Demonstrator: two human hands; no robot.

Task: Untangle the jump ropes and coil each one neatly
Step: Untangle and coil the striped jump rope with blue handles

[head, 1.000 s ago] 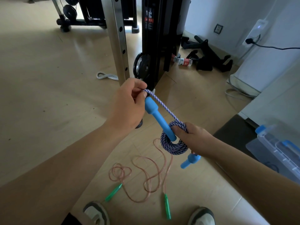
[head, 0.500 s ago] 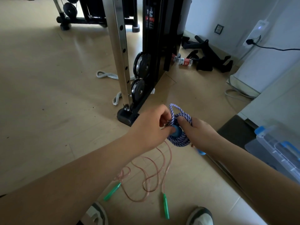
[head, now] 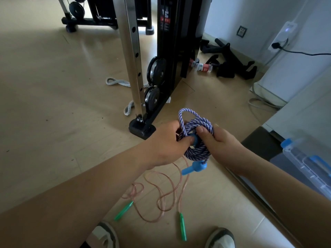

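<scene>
Right at the centre of the frame, a blue-and-white rope [head: 197, 138] sits bunched in a coil between both hands, one loop standing up above it. One blue handle [head: 194, 168] hangs just under the coil; another pokes out of its middle. The left hand [head: 166, 142] is closed on the coil's left side, thumb against that middle handle. The right hand [head: 220, 144] grips the right side, thumb pressed on top. Below, on the wooden floor [head: 53, 104], a pink rope [head: 166, 194] with green handles [head: 182, 226] lies in loose loops. A clear plastic box [head: 308, 163] sits at the right edge.
</scene>
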